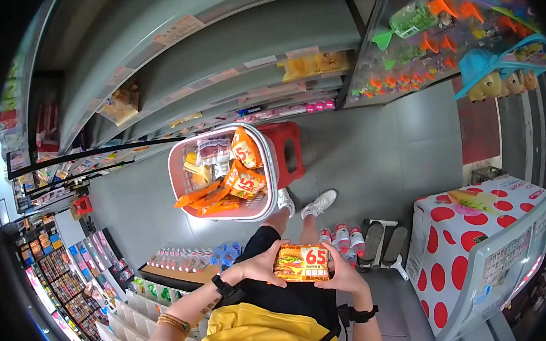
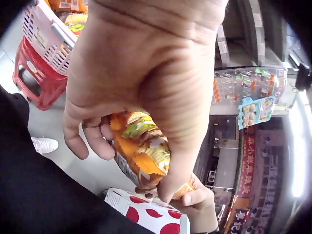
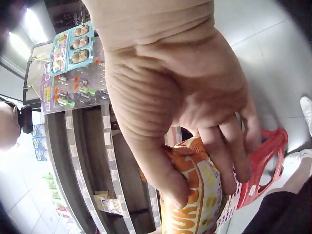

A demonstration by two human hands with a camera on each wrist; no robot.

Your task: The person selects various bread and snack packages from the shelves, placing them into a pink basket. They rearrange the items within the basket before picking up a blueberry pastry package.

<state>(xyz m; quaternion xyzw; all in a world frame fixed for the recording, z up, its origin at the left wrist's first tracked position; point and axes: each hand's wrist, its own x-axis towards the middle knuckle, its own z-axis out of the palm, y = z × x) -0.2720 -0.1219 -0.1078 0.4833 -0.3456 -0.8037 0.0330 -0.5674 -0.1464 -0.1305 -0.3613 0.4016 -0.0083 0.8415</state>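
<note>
An orange snack packet [image 1: 302, 263] with a burger picture and the number 65 is held flat in front of me, above my legs. My left hand [image 1: 261, 266] grips its left end, thumb on top. My right hand [image 1: 340, 271] grips its right end. In the left wrist view the packet [image 2: 144, 151] sits between my left thumb and curled fingers. The right wrist view shows my right fingers wrapped over the packet [image 3: 197, 195]. A pink and white shopping basket [image 1: 177, 158] full of similar orange packets stands on a red stool [image 1: 290, 149] just ahead.
Grey store shelves [image 1: 230, 49] with goods run along the left and ahead. A rack of hanging toys [image 1: 437, 43] stands at the upper right. A white freezer with red dots [image 1: 468, 245] is on my right. Water bottles [image 1: 342, 237] lie on the floor by my feet.
</note>
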